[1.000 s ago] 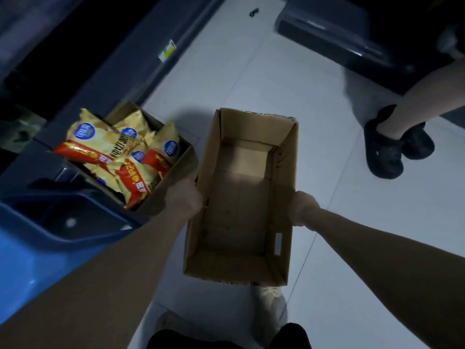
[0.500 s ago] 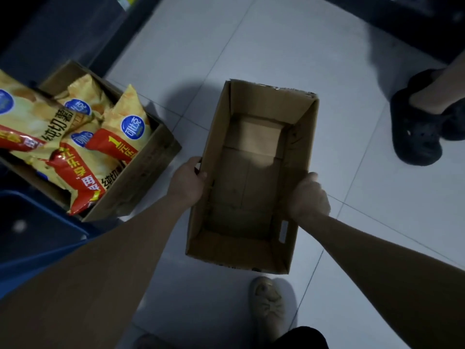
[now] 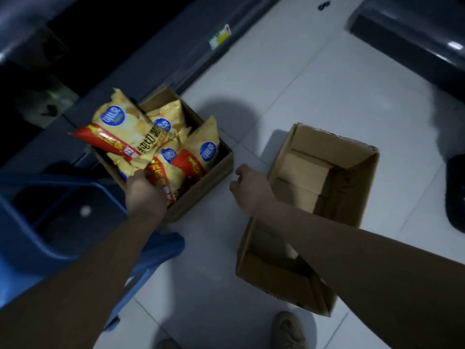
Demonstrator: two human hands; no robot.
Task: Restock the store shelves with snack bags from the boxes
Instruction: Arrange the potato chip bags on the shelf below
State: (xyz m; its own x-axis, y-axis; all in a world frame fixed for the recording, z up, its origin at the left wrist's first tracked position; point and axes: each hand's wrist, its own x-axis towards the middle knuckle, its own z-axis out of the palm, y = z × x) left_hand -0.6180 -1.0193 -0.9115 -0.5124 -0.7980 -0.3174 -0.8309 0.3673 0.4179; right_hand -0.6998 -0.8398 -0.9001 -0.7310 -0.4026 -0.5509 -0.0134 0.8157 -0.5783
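Observation:
An open cardboard box (image 3: 206, 192) stands on the white floor tiles by the dark shelf base, holding several yellow and red snack bags (image 3: 125, 132). My left hand (image 3: 146, 195) is at the box's near corner, thumb and fingers closed on the lower edge of the snack bags. An empty cardboard box (image 3: 357, 187) lies open on the floor to the right, partly hidden under my right forearm. Between the two boxes my right hand (image 3: 249, 187) hovers with loosely curled fingers and holds nothing.
A blue plastic crate (image 3: 37, 222) sits at the left beside the full box. The dark shelf base (image 3: 151, 59) carries a price label (image 3: 221, 36). Another shelf unit (image 3: 415, 34) is at the top right. Another person's black shoe (image 3: 455, 192) is at the right edge, my own shoe (image 3: 289, 331) below.
Both hands have let go of the empty box, which now lies on the floor. My left hand moved left onto the snack bags; my right hand moved left off the box.

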